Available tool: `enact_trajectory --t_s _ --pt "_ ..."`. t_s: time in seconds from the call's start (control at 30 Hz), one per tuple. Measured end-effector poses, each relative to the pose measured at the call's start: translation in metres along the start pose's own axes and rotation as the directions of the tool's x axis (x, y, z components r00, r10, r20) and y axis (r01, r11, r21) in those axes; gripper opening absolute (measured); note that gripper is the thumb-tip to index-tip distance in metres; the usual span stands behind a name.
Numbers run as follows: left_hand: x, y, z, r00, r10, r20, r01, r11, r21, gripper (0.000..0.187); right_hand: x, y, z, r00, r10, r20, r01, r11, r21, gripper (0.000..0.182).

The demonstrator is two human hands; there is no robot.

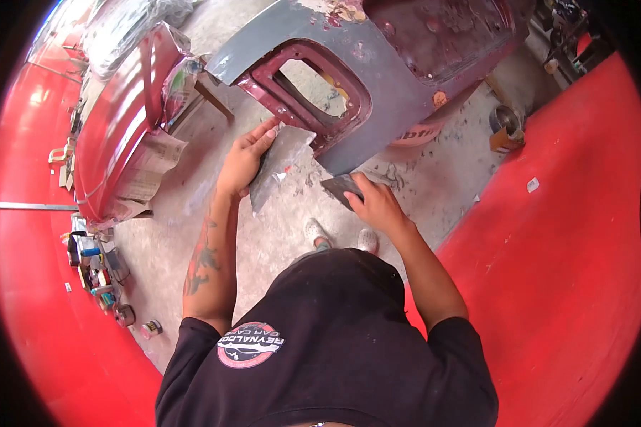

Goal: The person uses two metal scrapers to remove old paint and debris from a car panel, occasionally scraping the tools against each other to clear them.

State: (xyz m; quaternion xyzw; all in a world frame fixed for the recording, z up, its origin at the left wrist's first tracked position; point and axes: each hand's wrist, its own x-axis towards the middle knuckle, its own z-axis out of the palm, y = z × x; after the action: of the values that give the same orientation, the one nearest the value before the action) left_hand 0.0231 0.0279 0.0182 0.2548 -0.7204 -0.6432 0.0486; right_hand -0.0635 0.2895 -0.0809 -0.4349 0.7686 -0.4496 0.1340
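Note:
My left hand (246, 158) holds a flat grey board (279, 164) smeared with grey filler, tilted below the panel's opening. My right hand (376, 205) grips a small dark spreader (340, 188) just under the lower edge of a car body panel (399, 78). The panel is dark red, coated with grey filler, and has a rounded rectangular opening (313, 87). My shoes (315, 231) show on the concrete floor below the hands.
A red car part (114, 135) wrapped in newspaper stands at the left. Several cans and small items (100, 274) lie along the left floor edge. A tin (507, 128) sits at the right near the red painted floor (570, 270). Grey concrete (434, 185) lies between.

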Motion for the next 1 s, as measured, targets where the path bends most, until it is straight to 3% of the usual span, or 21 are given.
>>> enact_trajectory --t_s 0.03,0.1,0.13,0.17,0.23,0.27,0.33,0.47,0.57,0.63,0.77,0.83,1.0 --pt "-0.001 0.0 0.0 1.0 0.005 -0.001 -0.005 1.0 -0.009 0.042 -0.001 0.0 -0.004 1.0 -0.008 0.005 0.008 1.0 -0.002 0.033" --pt "-0.005 -0.002 -0.001 1.0 0.0 -0.005 0.0 1.0 -0.02 0.042 -0.009 0.0 -0.015 0.978 0.14 -0.157 -0.115 0.981 0.154 0.032" --pt "-0.005 -0.002 -0.002 1.0 0.001 0.0 -0.001 1.0 0.005 0.042 -0.01 0.001 -0.022 0.964 0.203 -0.174 -0.15 0.95 0.275 0.033" --pt "-0.004 -0.001 -0.003 1.0 0.004 0.006 -0.005 1.0 0.03 0.042 -0.012 0.01 -0.026 0.964 0.201 -0.174 -0.149 0.951 0.271 0.033" --pt "-0.002 -0.005 -0.005 1.0 0.001 0.004 -0.001 0.999 0.034 0.041 -0.008 0.028 -0.034 0.851 0.313 -0.423 -0.143 0.911 0.387 0.037" --pt "-0.001 -0.007 -0.006 1.0 -0.008 0.002 0.008 0.999 0.042 0.041 -0.005 0.033 -0.043 0.851 0.307 -0.425 -0.139 0.914 0.382 0.037" --pt "0.0 -0.008 -0.004 1.0 0.009 0.01 -0.009 1.0 -0.003 0.041 0.01 0.029 -0.068 0.754 0.364 -0.546 -0.132 0.899 0.417 0.04" --pt "-0.001 -0.008 -0.003 0.999 0.041 -0.003 -0.041 0.999 -0.015 0.04 0.035 0.01 -0.101 0.798 0.353 -0.489 -0.142 0.898 0.416 0.042" --pt "-0.01 -0.006 -0.003 1.0 -0.001 0.005 0.001 1.0 -0.027 0.042 0.053 -0.006 -0.105 0.822 0.299 -0.484 -0.045 0.882 0.468 0.041" --pt "-0.016 -0.012 -0.005 1.0 -0.021 -0.021 0.019 0.997 -0.076 0.041 0.065 -0.012 -0.103 0.777 0.203 -0.596 0.068 0.914 0.4 0.042" --pt "-0.028 -0.041 -0.022 0.995 -0.094 -0.041 0.09 0.99 -0.106 0.042 0.083 -0.015 -0.087 0.745 0.162 -0.648 0.08 0.942 0.327 0.045" --pt "-0.036 -0.051 -0.025 0.991 -0.111 -0.068 0.099 0.982 -0.16 0.042 0.088 -0.022 -0.084 0.771 0.173 -0.613 -0.072 0.98 0.185 0.049" --pt "-0.056 -0.084 -0.04 0.972 -0.192 -0.139 0.167 0.971 -0.173 0.04 0.089 -0.043 -0.077 0.772 0.272 -0.574 -0.217 0.962 0.164 0.057"
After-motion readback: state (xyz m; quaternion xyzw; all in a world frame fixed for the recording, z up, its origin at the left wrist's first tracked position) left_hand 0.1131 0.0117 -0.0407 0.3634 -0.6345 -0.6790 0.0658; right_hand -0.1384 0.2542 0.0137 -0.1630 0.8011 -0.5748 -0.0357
